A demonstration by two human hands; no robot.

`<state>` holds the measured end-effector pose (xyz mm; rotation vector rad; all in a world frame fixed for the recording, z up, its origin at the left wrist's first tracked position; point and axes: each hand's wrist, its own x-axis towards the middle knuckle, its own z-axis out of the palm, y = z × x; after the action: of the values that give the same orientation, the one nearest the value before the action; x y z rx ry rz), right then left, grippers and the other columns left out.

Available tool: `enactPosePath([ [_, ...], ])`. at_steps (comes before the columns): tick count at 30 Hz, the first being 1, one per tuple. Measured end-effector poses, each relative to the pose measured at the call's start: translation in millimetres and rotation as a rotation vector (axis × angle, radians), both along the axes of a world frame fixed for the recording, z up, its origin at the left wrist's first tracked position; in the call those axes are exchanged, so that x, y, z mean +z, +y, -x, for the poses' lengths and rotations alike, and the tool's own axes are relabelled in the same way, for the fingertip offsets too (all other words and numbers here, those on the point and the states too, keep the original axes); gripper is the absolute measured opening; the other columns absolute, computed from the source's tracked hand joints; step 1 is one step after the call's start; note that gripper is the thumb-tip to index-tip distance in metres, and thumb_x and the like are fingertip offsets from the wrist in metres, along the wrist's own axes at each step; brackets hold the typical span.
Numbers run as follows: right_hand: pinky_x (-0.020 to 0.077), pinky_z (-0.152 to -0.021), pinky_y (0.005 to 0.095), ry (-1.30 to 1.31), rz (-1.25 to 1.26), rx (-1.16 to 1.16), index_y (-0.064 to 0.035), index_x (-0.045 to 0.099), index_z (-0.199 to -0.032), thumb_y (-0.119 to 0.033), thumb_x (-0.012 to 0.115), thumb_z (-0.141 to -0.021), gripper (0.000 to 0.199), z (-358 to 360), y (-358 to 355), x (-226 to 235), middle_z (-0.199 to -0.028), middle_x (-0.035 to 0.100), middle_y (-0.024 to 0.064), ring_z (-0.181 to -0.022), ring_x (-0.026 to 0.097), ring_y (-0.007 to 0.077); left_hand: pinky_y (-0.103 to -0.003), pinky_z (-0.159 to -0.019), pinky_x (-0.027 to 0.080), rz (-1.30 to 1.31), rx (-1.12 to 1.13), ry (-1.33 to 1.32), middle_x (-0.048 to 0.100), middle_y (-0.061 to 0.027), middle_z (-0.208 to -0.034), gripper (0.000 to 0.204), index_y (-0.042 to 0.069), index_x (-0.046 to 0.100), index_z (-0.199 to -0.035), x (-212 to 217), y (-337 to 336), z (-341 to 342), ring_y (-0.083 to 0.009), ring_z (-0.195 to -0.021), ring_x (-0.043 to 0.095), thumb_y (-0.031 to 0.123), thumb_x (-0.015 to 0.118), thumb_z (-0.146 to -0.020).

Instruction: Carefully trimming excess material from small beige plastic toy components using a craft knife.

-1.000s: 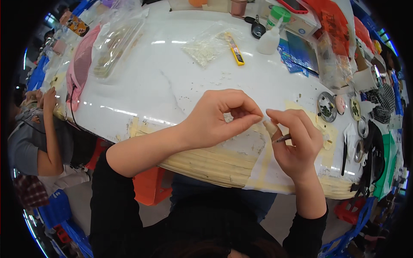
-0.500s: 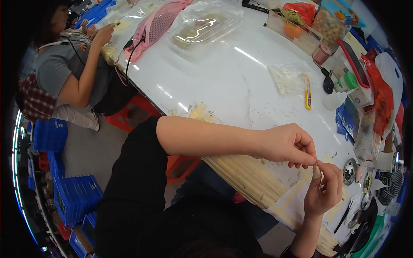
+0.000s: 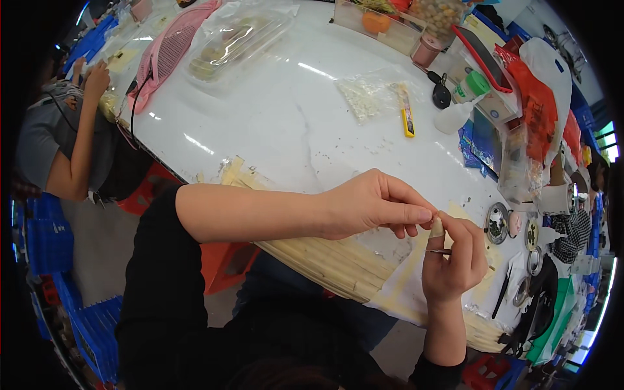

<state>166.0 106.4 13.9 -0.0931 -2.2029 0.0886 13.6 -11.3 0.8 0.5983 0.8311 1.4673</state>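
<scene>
My left hand (image 3: 380, 205) reaches across the front of the table, thumb and index finger closed in a pinch. Its fingertips meet those of my right hand (image 3: 458, 260); whatever lies between them is too small to make out. A beige wrap (image 3: 437, 228) covers a fingertip of the right hand. From that hand's curled fingers sticks out a thin dark metal tool (image 3: 439, 251), its kind unclear. Below the hands lie white paper (image 3: 403, 286) and tape strips on the table edge. Just right of them is a round metal dish (image 3: 497, 223) with small dark bits.
A yellow cutter (image 3: 407, 120) lies by a clear bag of white bits (image 3: 364, 97). Small dishes, a white squeeze bottle (image 3: 454, 118), a red-edged phone (image 3: 482, 58) and bags crowd the right. At far left, a person (image 3: 58, 143) works beside a pink mesh bag (image 3: 170, 55).
The view has turned to the right, so the table and both hands sit further left in the picture. The fingertips stay together; the metal tool in my right hand shows more plainly.
</scene>
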Motion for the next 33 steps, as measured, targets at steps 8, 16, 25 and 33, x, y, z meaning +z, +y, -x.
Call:
enactPosePath([
  [8,0.0458,-0.049,0.0258,-0.136,0.302,0.120,0.0003,0.070,-0.113,0.013,0.060,-0.059,0.056,-7,-4,1,-0.080,0.062,0.0092,-0.057,0.058,0.0157,-0.023,-0.068,0.051,-0.038,0.130,0.261,0.070,-0.0054,-0.092,0.017,0.000,0.070,-0.105,3,4,7,-0.0084,-0.078,0.062,0.011,0.068,-0.092],
  [16,0.0482,-0.053,0.0262,-0.179,0.512,0.190,-0.0027,0.069,-0.116,0.011,0.060,-0.063,0.056,-9,1,7,-0.080,0.061,0.0092,-0.061,0.061,0.0172,-0.021,-0.065,0.051,-0.059,0.144,0.351,0.070,-0.0056,-0.092,0.015,-0.001,0.067,-0.103,3,4,7,-0.0068,-0.074,0.061,0.010,0.066,-0.093],
  [25,0.0490,-0.053,0.0263,-0.222,0.494,0.189,-0.0026,0.067,-0.119,0.005,0.069,-0.070,0.050,-9,0,11,-0.076,0.061,0.0075,-0.061,0.061,0.0171,-0.023,-0.067,0.053,-0.012,0.143,0.359,0.070,-0.0073,-0.093,0.015,-0.001,0.066,-0.106,8,3,11,-0.0084,-0.075,0.063,0.006,0.066,-0.092],
  [33,0.0420,-0.052,0.0226,-0.189,0.648,0.127,-0.0024,0.068,-0.112,0.012,0.058,-0.072,0.044,-11,14,12,-0.080,0.060,0.0070,-0.063,0.054,0.0111,-0.023,-0.069,0.051,0.060,0.259,0.328,0.069,-0.0062,-0.092,0.016,0.000,0.067,-0.105,4,9,15,-0.0083,-0.076,0.062,0.010,0.066,-0.092],
])
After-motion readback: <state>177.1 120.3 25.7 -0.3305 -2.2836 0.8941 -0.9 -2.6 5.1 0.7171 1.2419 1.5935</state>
